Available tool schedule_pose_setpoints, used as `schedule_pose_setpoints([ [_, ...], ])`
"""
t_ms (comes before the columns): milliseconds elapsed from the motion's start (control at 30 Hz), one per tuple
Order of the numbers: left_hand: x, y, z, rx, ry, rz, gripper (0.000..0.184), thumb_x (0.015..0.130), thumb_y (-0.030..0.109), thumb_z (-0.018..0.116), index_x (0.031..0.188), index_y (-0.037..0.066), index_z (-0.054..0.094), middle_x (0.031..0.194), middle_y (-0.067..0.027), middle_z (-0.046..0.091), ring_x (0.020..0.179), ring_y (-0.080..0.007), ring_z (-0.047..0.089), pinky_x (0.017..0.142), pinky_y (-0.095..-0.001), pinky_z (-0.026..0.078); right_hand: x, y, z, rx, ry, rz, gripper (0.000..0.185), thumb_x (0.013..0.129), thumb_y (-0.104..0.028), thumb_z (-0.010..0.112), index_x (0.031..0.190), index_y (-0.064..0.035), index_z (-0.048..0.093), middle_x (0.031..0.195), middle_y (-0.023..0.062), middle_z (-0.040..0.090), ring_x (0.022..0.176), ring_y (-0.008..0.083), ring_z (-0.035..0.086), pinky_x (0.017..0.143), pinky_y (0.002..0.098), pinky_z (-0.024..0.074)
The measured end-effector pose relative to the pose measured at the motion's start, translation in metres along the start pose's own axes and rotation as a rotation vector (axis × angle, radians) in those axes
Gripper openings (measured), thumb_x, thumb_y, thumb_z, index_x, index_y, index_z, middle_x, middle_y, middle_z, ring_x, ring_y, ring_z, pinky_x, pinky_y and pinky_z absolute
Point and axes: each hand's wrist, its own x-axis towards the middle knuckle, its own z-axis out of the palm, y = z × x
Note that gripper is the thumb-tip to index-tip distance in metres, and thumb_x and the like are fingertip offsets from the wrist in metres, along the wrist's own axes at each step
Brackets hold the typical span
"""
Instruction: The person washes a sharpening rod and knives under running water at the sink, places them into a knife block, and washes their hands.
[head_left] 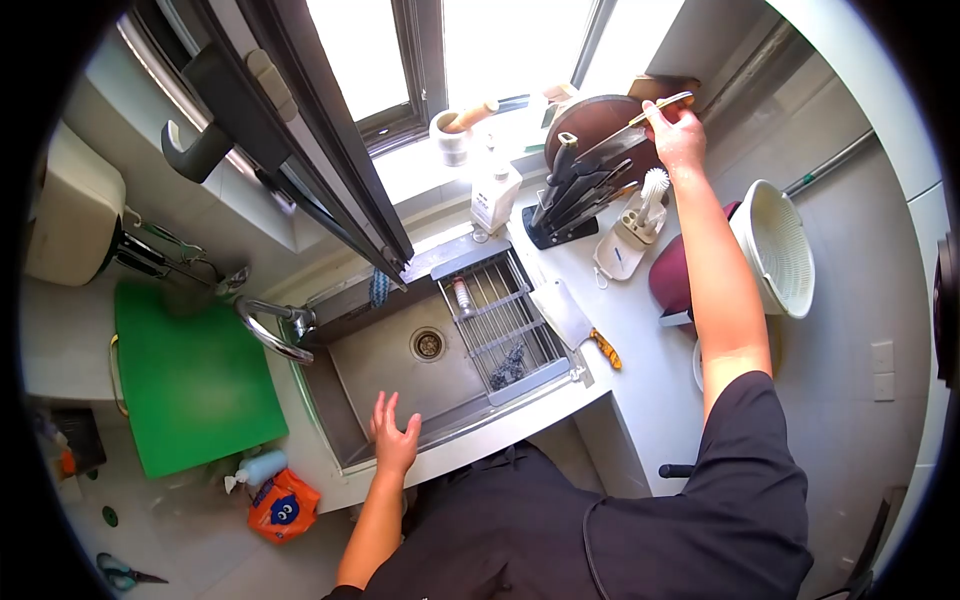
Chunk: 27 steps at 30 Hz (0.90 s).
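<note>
My right hand [677, 138] is closed around the handle of a knife [612, 146], at the back right of the counter. Its blade slants down and left above the black knife block [558, 230], which bears several dark-handled knives. From this angle I cannot tell whether the blade touches the block. Behind it leans a round brown board [600, 115]. My left hand [394, 437] hovers with spread fingers over the front edge of the sink [385, 350], holding nothing. A cleaver [568, 318] with a yellow-and-black handle lies between the sink rack and the counter.
A metal rack [490, 335] spans the sink's right side. The faucet [275, 330] and a green cutting board [200, 375] are on the left. A white bottle [495, 197] stands behind the sink, with a mortar [450, 140] on the sill. A white colander [778, 250] is at the right.
</note>
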Motion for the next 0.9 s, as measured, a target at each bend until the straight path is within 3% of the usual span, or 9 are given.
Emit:
schedule_pose_setpoints([
  [67,0.001,0.007,0.001,-0.045,0.006,0.007,0.062,0.091,0.034,0.069,0.143,0.008,0.050,0.156,-0.0186,0.036,0.142,-0.0387,0.036,0.117,-0.0482,0.029,0.001,-0.007,0.001,0.069,-0.114,0.132,0.033,0.088,-0.026,0.080,0.102,0.0018,0.069,0.095,0.0061,0.071,0.081,0.0146,0.070,0.070,0.0292,0.0628],
  [133,0.003,0.012,0.000,-0.045,0.019,0.005,0.061,0.091,0.034,0.069,0.143,0.007,0.050,0.156,-0.0185,0.037,0.141,-0.0381,0.037,0.116,-0.0475,0.031,0.003,0.000,0.002,0.093,-0.121,0.130,0.031,0.088,-0.026,0.079,0.099,0.0009,0.068,0.095,0.0053,0.071,0.081,0.0145,0.070,0.068,0.0289,0.0623],
  [200,0.003,0.013,0.000,-0.045,0.034,0.003,0.061,0.092,0.034,0.069,0.143,0.007,0.050,0.155,-0.0184,0.038,0.141,-0.0376,0.038,0.116,-0.0467,0.032,0.006,0.001,0.002,0.227,-0.066,0.109,0.029,0.088,-0.028,0.078,0.093,-0.0010,0.069,0.083,0.0040,0.073,0.065,0.0120,0.068,0.062,0.0276,0.0564],
  [333,0.004,0.004,-0.003,-0.074,0.076,-0.027,0.060,0.091,0.030,0.070,0.142,0.006,0.050,0.154,-0.0182,0.039,0.139,-0.0376,0.040,0.115,-0.0467,0.034,0.014,-0.002,-0.006,0.264,-0.036,0.108,0.030,0.088,-0.027,0.079,0.095,0.0004,0.070,0.085,0.0048,0.073,0.068,0.0123,0.068,0.063,0.0272,0.0584],
  [467,0.000,-0.002,0.000,-0.055,0.089,-0.055,0.060,0.091,0.027,0.069,0.143,0.005,0.048,0.153,-0.0188,0.040,0.139,-0.0366,0.040,0.115,-0.0458,0.034,0.007,-0.002,-0.005,0.201,-0.058,0.121,0.029,0.088,-0.027,0.078,0.093,0.0000,0.071,0.085,0.0039,0.073,0.070,0.0127,0.069,0.063,0.0273,0.0590],
  [600,-0.006,-0.002,0.002,-0.041,0.090,-0.057,0.060,0.091,0.027,0.069,0.143,0.006,0.049,0.154,-0.0188,0.038,0.138,-0.0376,0.041,0.115,-0.0460,0.034,0.011,0.022,0.000,-0.013,-0.095,0.124,0.034,0.086,-0.036,0.078,0.095,-0.0034,0.072,0.088,0.0057,0.075,0.071,0.0137,0.071,0.070,0.0318,0.0575],
  [767,-0.011,-0.004,0.004,-0.054,0.095,-0.090,0.061,0.090,0.027,0.070,0.143,0.006,0.049,0.153,-0.0190,0.038,0.138,-0.0376,0.041,0.115,-0.0463,0.034,0.003,0.035,0.022,-0.164,-0.185,0.098,0.041,0.078,-0.040,0.081,0.099,-0.0053,0.073,0.097,0.0126,0.076,0.094,0.0269,0.072,0.087,0.0380,0.0545],
  [800,-0.011,-0.005,0.005,-0.048,0.096,-0.089,0.061,0.090,0.027,0.070,0.143,0.006,0.049,0.153,-0.0190,0.038,0.138,-0.0376,0.041,0.115,-0.0463,0.034,-0.002,0.042,0.030,-0.250,-0.177,0.039,0.043,0.077,-0.041,0.082,0.101,-0.0059,0.073,0.096,0.0108,0.076,0.089,0.0229,0.072,0.084,0.0362,0.0549],
  [900,-0.011,-0.007,0.003,-0.007,0.077,-0.094,0.060,0.090,0.027,0.069,0.143,0.006,0.049,0.153,-0.0189,0.040,0.139,-0.0375,0.040,0.115,-0.0464,0.033,-0.023,0.040,0.045,-0.374,-0.254,0.174,0.053,0.073,-0.047,0.082,0.101,-0.0042,0.072,0.103,0.0167,0.074,0.099,0.0324,0.071,0.090,0.0414,0.0545],
])
